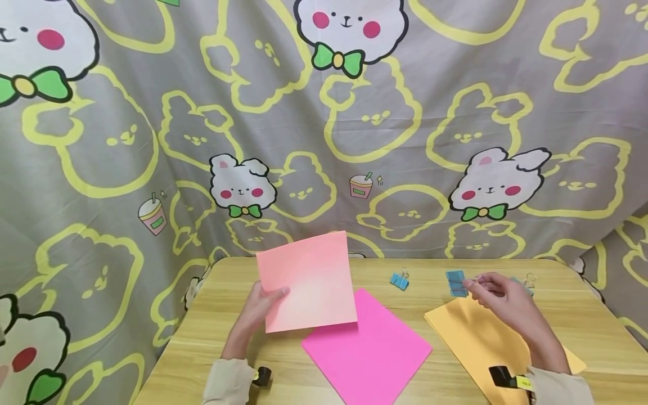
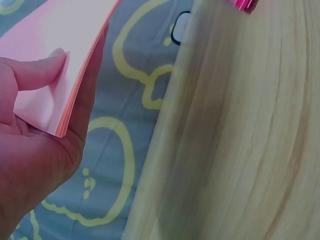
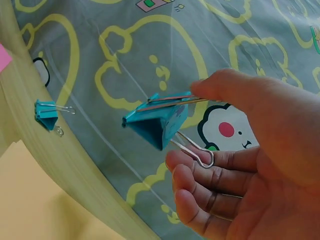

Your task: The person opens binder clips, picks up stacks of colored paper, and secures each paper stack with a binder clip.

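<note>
My left hand (image 1: pixel 260 306) holds up a thin stack of light pink paper (image 1: pixel 314 281), thumb across the front and fingers behind. In the left wrist view, several layered edges of this paper (image 2: pixel 62 122) show near the palm. Above the back right of the table, my right hand (image 1: pixel 508 301) holds a blue binder clip (image 1: pixel 457 283) by its wire handles. The right wrist view shows the thumb on one handle and fingers at the other, with the clip (image 3: pixel 162 122) pointing away from the palm. Paper and clip are well apart.
A bright magenta paper stack (image 1: pixel 369 354) lies turned cornerwise mid-table, partly under the raised pink paper. Orange paper (image 1: pixel 481 343) lies beneath the right forearm. Another blue binder clip (image 1: pixel 400 280) stands near the back edge; a third (image 1: pixel 529 284) is partly hidden behind the right hand. A patterned curtain (image 1: pixel 324 140) hangs behind.
</note>
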`<state>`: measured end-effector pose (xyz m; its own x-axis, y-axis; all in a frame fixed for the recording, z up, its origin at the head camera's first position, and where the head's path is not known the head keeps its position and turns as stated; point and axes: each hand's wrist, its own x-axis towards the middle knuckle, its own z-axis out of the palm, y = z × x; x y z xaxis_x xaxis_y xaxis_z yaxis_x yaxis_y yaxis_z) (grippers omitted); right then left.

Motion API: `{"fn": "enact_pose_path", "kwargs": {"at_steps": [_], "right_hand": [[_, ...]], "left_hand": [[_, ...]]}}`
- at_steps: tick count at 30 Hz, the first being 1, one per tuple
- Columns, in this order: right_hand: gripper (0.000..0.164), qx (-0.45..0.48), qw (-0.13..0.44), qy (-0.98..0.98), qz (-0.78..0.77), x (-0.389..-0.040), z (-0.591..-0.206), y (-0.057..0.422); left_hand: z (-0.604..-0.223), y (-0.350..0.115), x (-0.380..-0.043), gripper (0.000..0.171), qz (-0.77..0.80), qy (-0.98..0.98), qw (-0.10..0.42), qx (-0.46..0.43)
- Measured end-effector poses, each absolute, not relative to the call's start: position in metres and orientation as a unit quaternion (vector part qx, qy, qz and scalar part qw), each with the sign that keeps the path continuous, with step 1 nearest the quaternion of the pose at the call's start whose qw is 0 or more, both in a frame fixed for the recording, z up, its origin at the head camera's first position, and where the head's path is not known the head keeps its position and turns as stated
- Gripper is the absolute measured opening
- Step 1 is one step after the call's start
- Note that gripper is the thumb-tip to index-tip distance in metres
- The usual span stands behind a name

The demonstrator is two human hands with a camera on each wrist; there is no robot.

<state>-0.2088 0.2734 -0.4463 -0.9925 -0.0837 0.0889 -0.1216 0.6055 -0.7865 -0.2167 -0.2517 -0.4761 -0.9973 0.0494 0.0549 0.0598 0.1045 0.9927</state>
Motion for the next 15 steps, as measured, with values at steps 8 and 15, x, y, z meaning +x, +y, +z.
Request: {"fn": "enact_pose_path", "kwargs": {"at_steps": [8, 15], "right_hand": [[0.046, 0.067, 0.021, -0.878, 0.474, -0.209, -0.444, 0.268], [0.047, 0.066, 0.005, -0.865, 0.497, -0.209, -0.442, 0.265]], "left_hand": [[-0.479, -0.244, -0.218, 0.026, -0.675, -0.736, -0.010, -0.044], [-0.478, -0.240, -0.217, 0.028, -0.673, -0.737, -0.028, -0.056]]}}
